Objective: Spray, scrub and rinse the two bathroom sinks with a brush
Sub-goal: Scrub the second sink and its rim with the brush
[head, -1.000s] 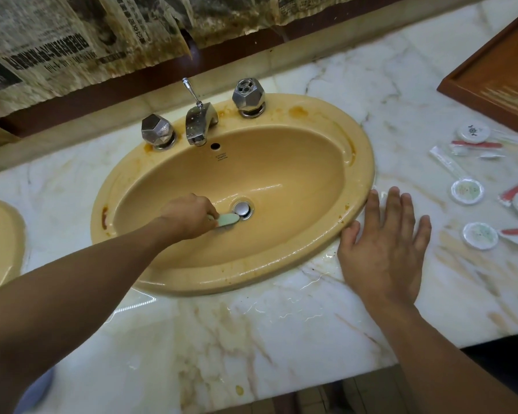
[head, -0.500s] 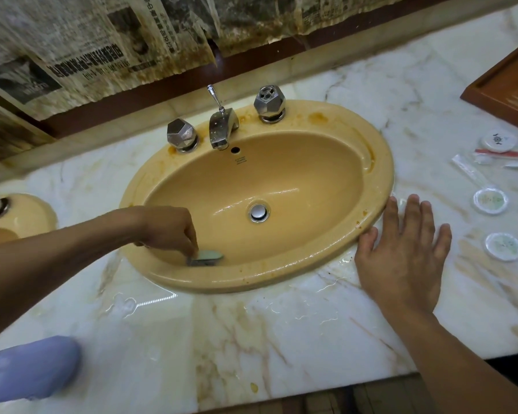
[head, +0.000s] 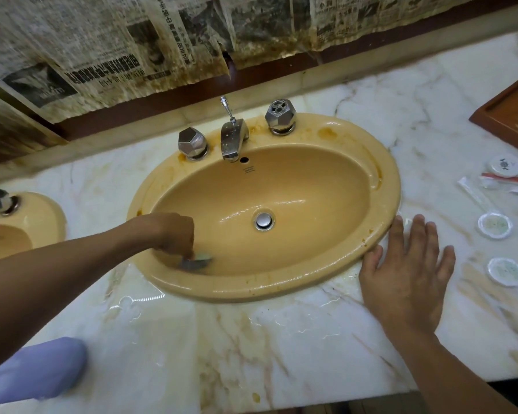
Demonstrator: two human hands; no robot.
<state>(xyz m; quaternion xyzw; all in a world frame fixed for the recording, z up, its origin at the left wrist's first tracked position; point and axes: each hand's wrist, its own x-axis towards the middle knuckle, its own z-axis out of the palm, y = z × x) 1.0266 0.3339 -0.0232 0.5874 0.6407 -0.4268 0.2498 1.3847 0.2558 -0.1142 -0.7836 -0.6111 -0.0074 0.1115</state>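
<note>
Left hand (head: 171, 234) curled round blurred brush (head: 198, 259), head on near-left wall of yellow sink (head: 281, 289), just inside rim. Right hand (head: 407, 279) flat, fingers (head: 419, 231) spread, on marble worktop (head: 222, 348) just beside sink's right rim. Second sink (head: 47, 218) at left edge.

Mustard-yellow oval sink (head: 281, 289), sunk in the marble worktop (head: 222, 339), wet, glossy, rust-stained at the rim | pale green brush (head: 201, 258), blurred, pressed to the basin's near-left wall in the left hand (head: 168, 231) | second matching sink (head: 42, 216) at the left edge, cut off
</note>
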